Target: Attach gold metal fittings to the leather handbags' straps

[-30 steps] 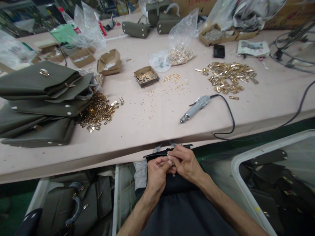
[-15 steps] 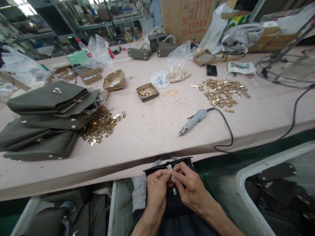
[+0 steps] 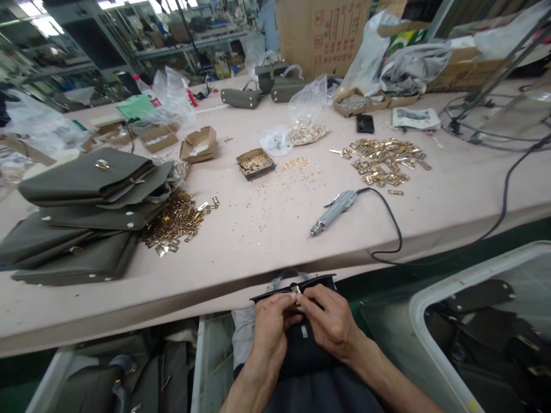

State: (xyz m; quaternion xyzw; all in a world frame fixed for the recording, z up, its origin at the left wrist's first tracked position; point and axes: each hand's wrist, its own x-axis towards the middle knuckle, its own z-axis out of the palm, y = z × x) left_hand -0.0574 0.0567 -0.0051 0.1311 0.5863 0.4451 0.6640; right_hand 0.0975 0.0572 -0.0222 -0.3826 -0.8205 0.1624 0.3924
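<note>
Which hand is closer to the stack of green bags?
Left. The left hand is right of the bag stack, nearer the person's body; the right hand is farther right.

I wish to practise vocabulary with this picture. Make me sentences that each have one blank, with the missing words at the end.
Around a small metal piece, ____ (a number) grips meet: the left grip and the right grip.
The stack of bags is on the ____ side of the table.
The corded power tool lies to the ____ of the small open box.
The pile of metal parts beyond the tool is ____ in colour.

Missing words: two; left; right; gold.
</note>
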